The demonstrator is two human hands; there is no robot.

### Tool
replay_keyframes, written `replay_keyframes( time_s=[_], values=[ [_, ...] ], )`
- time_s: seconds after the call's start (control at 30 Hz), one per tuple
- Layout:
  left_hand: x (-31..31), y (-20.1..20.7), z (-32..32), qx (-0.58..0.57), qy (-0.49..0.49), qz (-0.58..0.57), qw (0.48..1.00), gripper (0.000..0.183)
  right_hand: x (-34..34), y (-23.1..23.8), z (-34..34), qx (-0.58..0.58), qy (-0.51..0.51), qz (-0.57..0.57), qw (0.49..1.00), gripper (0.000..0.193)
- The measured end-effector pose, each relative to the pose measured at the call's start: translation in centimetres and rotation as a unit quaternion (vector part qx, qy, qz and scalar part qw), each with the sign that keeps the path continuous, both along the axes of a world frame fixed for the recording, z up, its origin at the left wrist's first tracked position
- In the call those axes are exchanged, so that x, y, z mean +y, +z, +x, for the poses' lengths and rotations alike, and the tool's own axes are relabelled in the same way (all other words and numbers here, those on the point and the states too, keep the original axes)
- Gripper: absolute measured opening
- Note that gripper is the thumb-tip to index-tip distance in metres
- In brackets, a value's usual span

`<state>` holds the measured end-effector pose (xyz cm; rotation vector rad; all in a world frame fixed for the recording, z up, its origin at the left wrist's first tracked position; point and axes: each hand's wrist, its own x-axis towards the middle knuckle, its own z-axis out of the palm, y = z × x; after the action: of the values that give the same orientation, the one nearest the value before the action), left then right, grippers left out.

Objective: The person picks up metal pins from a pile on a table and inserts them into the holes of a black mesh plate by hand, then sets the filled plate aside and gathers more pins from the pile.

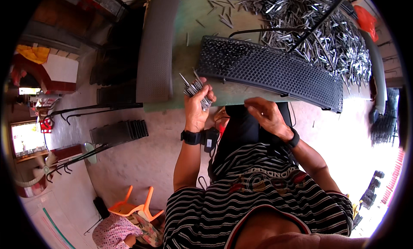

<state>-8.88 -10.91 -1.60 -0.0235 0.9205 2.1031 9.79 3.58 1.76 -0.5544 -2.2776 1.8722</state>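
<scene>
My left hand [199,98] is closed round a bundle of thin metal pins [192,89], at the near edge of the green worktable [186,68]. The pins stick out past my fingers and thumb. To the right, my right hand [267,115] hovers just off the table edge with its fingers curled together. Anything small between those fingertips is hidden. Beyond both hands lies a long black perforated panel [275,70] with a wire handle, slanting across the table. Pins stand in many holes at its left end. Behind it a large heap of loose metal pins [318,38] spreads out.
A grey perforated strip [155,51] borders the table's left side. Black hooked racks [97,106] and stacked dark panels [118,130] stand at left. Lower left, a person in a patterned head covering [114,232] is beside an orange chair [135,206]. A red bag [365,22] hangs far right.
</scene>
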Motion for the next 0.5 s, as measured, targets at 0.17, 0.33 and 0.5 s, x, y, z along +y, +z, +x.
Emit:
replay_keyframes(
  time_s=[0.17, 0.33, 0.5],
  values=[
    [4.6, 2.2, 3.4, -0.047, -0.081, 0.052, 0.994, 0.020, 0.5, -1.1, 3.2, 0.029, -0.115, -0.260, 0.958, 0.048],
    [9.9, 4.4, 7.4, 0.048, -0.079, 0.043, 0.995, 0.022, 0.5, -0.9, -0.2, 0.142, -0.245, -0.510, 0.812, 0.059],
    [12.4, 3.3, 11.2, 0.310, -0.024, -0.100, 0.945, 0.015, 1.5, -0.1, -2.5, 0.200, -0.324, -0.453, 0.807, 0.056]
  ],
)
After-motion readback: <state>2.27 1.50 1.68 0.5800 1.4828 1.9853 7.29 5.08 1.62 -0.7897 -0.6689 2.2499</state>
